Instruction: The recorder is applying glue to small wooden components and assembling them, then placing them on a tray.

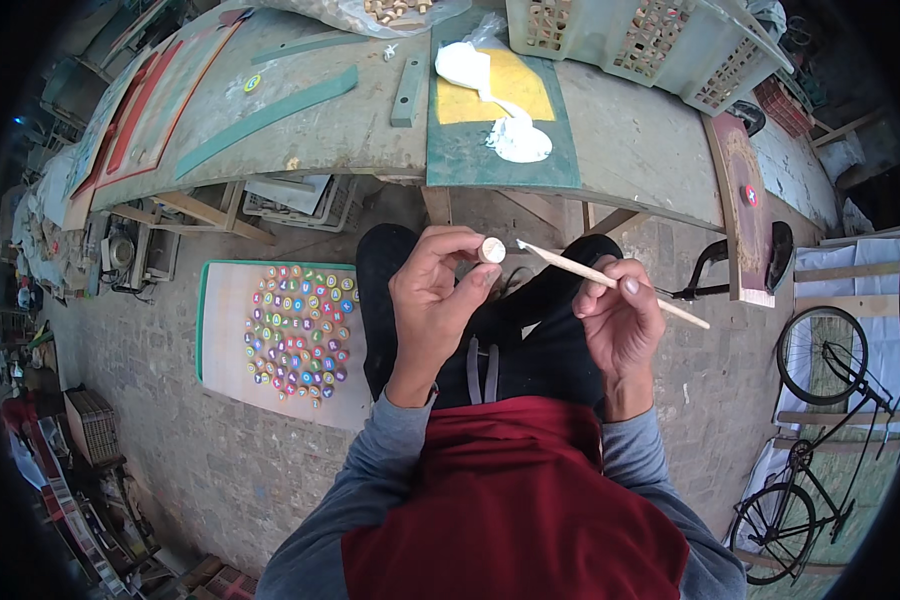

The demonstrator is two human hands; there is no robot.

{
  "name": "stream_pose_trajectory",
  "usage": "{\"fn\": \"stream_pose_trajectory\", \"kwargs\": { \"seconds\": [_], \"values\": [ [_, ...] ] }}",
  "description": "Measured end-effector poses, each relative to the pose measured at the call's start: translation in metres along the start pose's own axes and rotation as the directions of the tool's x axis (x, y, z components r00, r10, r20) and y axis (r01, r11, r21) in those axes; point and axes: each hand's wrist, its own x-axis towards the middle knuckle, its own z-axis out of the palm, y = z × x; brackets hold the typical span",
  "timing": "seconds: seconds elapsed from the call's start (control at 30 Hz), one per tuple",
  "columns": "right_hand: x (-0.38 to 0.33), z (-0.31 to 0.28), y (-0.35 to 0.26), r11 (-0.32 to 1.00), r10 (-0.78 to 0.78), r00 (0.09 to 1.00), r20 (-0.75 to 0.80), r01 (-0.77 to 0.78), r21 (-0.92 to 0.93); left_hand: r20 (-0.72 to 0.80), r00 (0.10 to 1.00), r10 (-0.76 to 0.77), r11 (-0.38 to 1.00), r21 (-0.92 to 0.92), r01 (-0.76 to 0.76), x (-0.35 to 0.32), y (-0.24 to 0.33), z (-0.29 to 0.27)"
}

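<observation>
My left hand (432, 300) pinches a small round wooden piece (491, 250) between thumb and fingertips, its pale flat face turned up. My right hand (622, 315) grips a thin pale wooden stick (580, 268) at a slant. The stick's tip, dabbed with something white, points at the round piece with a small gap between them. Beyond my hands, a white paste puddle (519, 141) lies on a green board (455, 160), next to a white squeezed bag (464, 68) on a yellow sheet (530, 92).
A bench (370, 140) spans the far side, bearing a plastic crate (650, 45), green strips (270, 120) and a clear bag of wooden pieces (395, 12). Left of my legs, a pale board (220, 340) carries many colourful round discs (300, 335). A bicycle (820, 430) stands at right.
</observation>
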Motion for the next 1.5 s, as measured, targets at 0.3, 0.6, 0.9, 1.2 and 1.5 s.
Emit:
{"fn": "stream_pose_trajectory", "kwargs": {
  "seconds": [0.3, 0.6, 0.9, 1.2, 1.5],
  "values": [
    [0.0, 0.004, 0.004, 0.99, -0.016, 0.999, 0.032, 0.021, -0.141, -0.014, 0.999, -0.042, 0.995, -0.086, 0.041, 0.0, 0.005, 0.001],
    [-0.003, 0.0, 0.008, 0.99, 0.015, 1.0, 0.013, -0.013, -0.142, 0.029, 1.0, -0.005, 0.999, 0.044, 0.003, -0.003, 0.001, 0.001],
    [-0.001, -0.002, 0.006, 0.999, 0.006, 0.998, -0.061, -0.009, -0.041, 0.043, 0.999, 0.028, 1.0, 0.011, -0.028, -0.004, -0.004, -0.001],
    [-0.004, 0.001, 0.008, 0.995, 0.097, 0.995, 0.013, -0.097, 0.009, 0.069, 0.996, 0.049, 0.993, 0.104, -0.056, -0.003, -0.005, -0.001],
    [-0.003, -0.004, 0.006, 0.991, 0.078, 0.995, -0.061, -0.07, 0.116, 0.018, 0.966, -0.257, 0.844, -0.483, 0.234, -0.003, -0.004, -0.005]
  ]
}}
